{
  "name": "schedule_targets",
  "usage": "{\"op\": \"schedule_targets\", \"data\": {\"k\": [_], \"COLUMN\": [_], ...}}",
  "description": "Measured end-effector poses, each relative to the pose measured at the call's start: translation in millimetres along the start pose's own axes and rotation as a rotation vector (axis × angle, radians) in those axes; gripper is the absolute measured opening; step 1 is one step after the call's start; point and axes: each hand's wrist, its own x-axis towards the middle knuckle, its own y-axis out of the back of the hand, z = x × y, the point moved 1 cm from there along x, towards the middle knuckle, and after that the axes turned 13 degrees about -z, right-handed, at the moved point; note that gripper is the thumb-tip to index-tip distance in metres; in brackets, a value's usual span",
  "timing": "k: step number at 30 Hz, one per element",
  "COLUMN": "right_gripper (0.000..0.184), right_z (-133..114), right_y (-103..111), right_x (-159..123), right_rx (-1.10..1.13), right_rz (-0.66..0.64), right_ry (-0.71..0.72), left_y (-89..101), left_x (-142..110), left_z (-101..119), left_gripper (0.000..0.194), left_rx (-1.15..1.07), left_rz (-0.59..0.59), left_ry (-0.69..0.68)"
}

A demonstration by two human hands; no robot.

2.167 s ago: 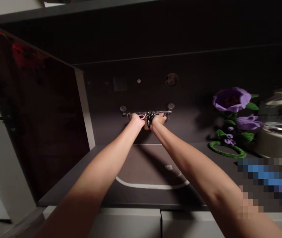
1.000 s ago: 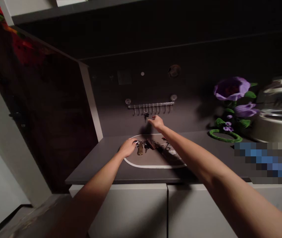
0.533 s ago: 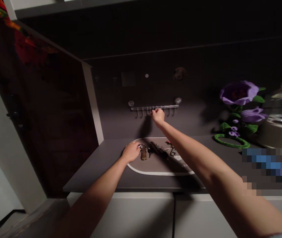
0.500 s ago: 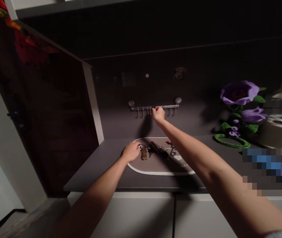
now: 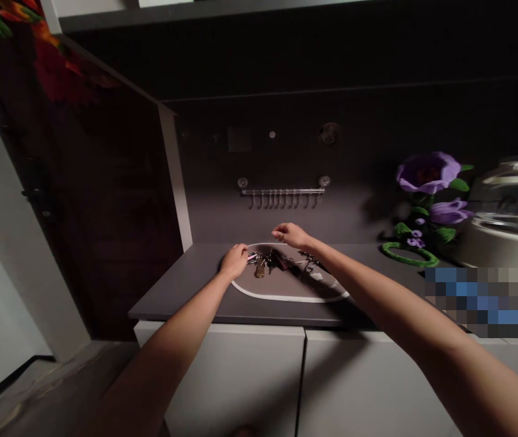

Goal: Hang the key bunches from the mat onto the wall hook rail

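My left hand (image 5: 235, 262) rests at the left end of an oval mat (image 5: 281, 297) with a pale rim. Its fingers are bent round the edge of a bunch of keys (image 5: 252, 258), where a small pink piece shows beside the thumb. A brown key fob (image 5: 260, 270) and a dark key case (image 5: 279, 260) lie just to the right. Over the mat's back edge hovers my right hand (image 5: 291, 234), fingers pinched together; anything between them is too small to make out. Behind it, a clear hook rail (image 5: 283, 192) with several bare hooks is fixed to the wall.
Purple felt flowers (image 5: 429, 173) with a green ring base (image 5: 408, 255) stand at the right, beside a pale appliance (image 5: 495, 237). A shelf (image 5: 259, 12) overhangs the counter (image 5: 172, 291). White cupboard doors (image 5: 240, 370) are below; a dark door (image 5: 99, 230) is at the left.
My right hand has come down from the hook rail to just above the mat's back edge. My left hand stays by the keys. The view has shifted slightly.
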Motion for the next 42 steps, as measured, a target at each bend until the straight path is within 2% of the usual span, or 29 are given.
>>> {"op": "schedule_targets", "data": {"k": [5,7,9,12,14,16,20,25,37,40,42], "right_gripper": [0.028,0.028,0.034,0.048,0.062,0.067,0.066,0.066,0.065,0.065,0.059], "right_z": [0,-5,-12,-19,-18,-10,15,35,28,17,9], "right_y": [11,18,24,27,25,18,-4,-23,-22,-20,-20], "right_x": [-33,-46,-59,-76,-82,-85,-91,-100,-96,-88,-80], "right_rx": [0.021,0.064,0.131,0.321,0.536,0.738,0.939,1.001,1.028,0.955,0.895], "right_rz": [-0.028,-0.099,-0.238,-0.469,-0.515,-0.476,-0.383,-0.338,-0.329,-0.248,-0.161], "right_ry": [0.051,0.05,0.033,0.038,0.031,0.025,0.032,0.026,0.023,0.03,0.054], "left_y": [9.7,18.1,27.1,37.4,38.7,33.6,11.8,-3.5,1.2,9.9,16.9], "left_x": [-3,-6,-12,-21,-25,-29,-36,-43,-43,-34,-25], "left_z": [14,30,48,74,83,84,70,53,55,57,58], "left_gripper": [0.019,0.015,0.019,0.04,0.053,0.061,0.065,0.065,0.064,0.061,0.055], "left_rx": [-0.262,-0.381,-0.525,-0.72,-0.894,-1.029,-1.17,-1.24,-1.295,-1.232,-1.151], "left_rz": [0.154,0.119,-0.086,-0.46,-0.586,-0.631,-0.62,-0.605,-0.61,-0.538,-0.432], "left_ry": [-0.034,-0.074,-0.084,-0.153,-0.222,-0.218,-0.087,-0.023,-0.052,-0.07,-0.085]}}
